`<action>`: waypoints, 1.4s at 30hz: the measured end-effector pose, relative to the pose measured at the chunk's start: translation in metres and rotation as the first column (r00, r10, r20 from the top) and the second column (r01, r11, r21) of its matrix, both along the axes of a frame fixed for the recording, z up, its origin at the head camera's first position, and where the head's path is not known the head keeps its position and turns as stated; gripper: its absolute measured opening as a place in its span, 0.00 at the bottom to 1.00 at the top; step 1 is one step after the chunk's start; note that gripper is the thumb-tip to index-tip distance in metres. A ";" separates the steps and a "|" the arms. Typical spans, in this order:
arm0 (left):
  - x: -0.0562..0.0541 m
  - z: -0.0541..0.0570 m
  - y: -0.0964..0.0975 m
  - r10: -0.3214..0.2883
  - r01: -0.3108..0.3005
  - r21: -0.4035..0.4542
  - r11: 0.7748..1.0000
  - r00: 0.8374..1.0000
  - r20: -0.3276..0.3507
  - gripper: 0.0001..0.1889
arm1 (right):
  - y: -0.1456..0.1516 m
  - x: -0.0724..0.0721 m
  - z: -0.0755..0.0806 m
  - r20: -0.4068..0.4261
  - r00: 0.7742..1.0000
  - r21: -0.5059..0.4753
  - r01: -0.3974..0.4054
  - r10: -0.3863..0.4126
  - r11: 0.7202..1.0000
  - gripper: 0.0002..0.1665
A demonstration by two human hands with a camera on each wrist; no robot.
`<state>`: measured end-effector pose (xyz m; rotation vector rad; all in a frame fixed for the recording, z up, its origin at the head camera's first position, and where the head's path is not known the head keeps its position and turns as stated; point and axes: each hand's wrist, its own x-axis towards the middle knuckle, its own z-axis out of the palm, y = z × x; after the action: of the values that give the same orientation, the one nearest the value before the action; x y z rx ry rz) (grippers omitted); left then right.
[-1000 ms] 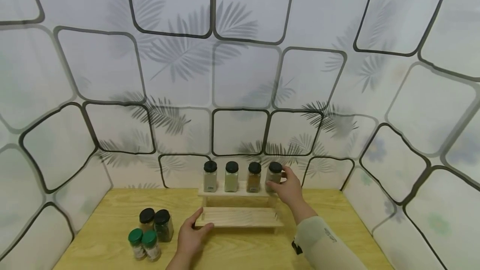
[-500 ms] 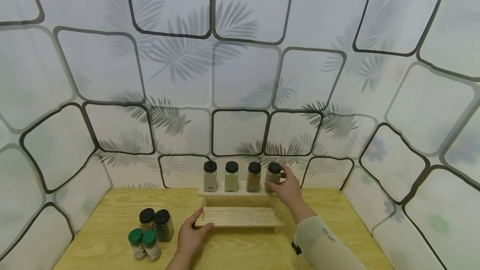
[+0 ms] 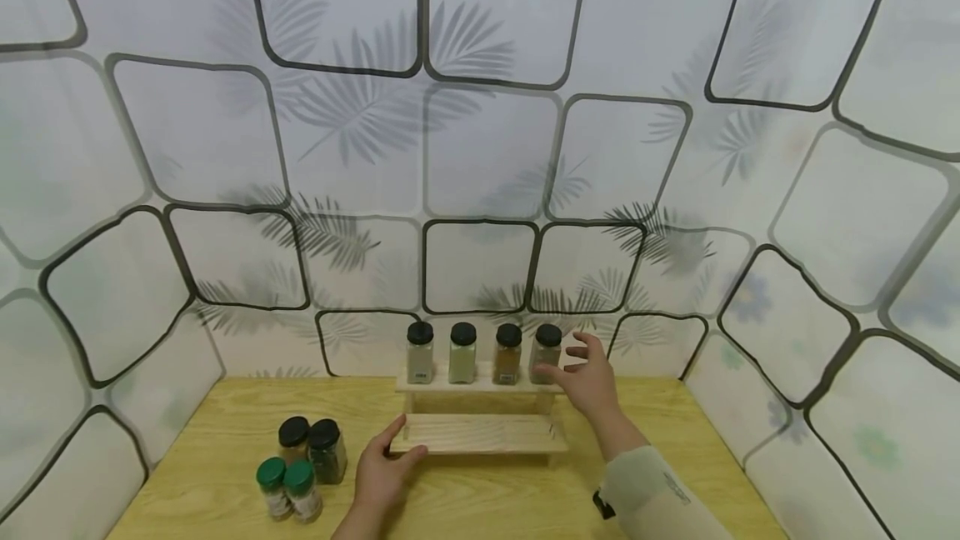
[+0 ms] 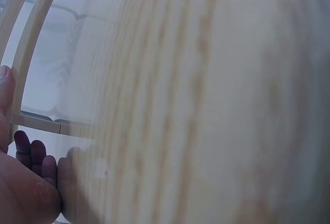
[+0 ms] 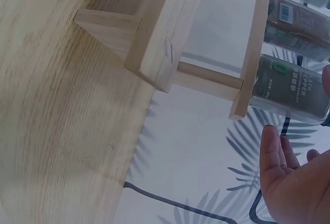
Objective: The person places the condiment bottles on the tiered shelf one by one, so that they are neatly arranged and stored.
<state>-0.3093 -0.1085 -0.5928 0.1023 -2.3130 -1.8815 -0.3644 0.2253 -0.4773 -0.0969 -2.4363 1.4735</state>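
Note:
A two-tier wooden spice rack (image 3: pixel 480 435) stands on the table. My left hand (image 3: pixel 381 473) grips the left end of its lower step, thumb along the front; the left wrist view shows the hand (image 4: pixel 28 193) at the rack's side. Several glass spice jars with black lids line the upper step. At its right end is the pepper jar (image 3: pixel 547 355), upright, with "pepper" on its label in the right wrist view, where the jar (image 5: pixel 289 87) rests on the step. My right hand (image 3: pixel 592 377) is beside it, fingers spread off the glass, the thumb overlapping its front.
On the table left of the rack stand two black-lidded jars (image 3: pixel 327 452) and two smaller green-capped shakers (image 3: pixel 302 492), close together. A patterned cloth wall (image 3: pixel 480 157) encloses the table behind and at both sides. A small black object (image 3: pixel 603 505) shows by the right sleeve.
My right hand's fingers have loosened from the pepper jar and moved slightly right of it. The jar has shifted slightly left. The left hand and rack stay put.

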 end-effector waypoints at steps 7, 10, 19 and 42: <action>-0.001 -0.001 0.000 0.000 0.000 -0.012 1.000 1.000 -0.005 0.39 | 0.012 0.005 -0.003 -0.004 1.000 -0.109 -0.011 0.011 0.994 0.49; -0.001 -0.002 0.000 0.002 -0.002 -0.028 1.000 1.000 -0.001 0.40 | 0.018 0.008 -0.007 0.002 1.000 -0.173 -0.012 0.013 0.985 0.45; 0.000 -0.004 0.000 -0.003 0.003 -0.029 1.000 1.000 0.010 0.40 | 0.031 0.027 -0.038 0.023 1.000 -0.148 -0.009 0.012 0.989 0.37; -0.005 -0.008 -0.001 -0.013 0.013 0.004 1.000 1.000 0.001 0.40 | 0.018 0.042 -0.095 0.164 0.966 -0.367 -0.126 0.198 0.921 0.29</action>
<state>-0.3141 -0.1098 -0.6006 0.0885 -2.3168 -1.8923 -0.3222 0.2437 -0.5725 -0.1244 -2.3428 2.0608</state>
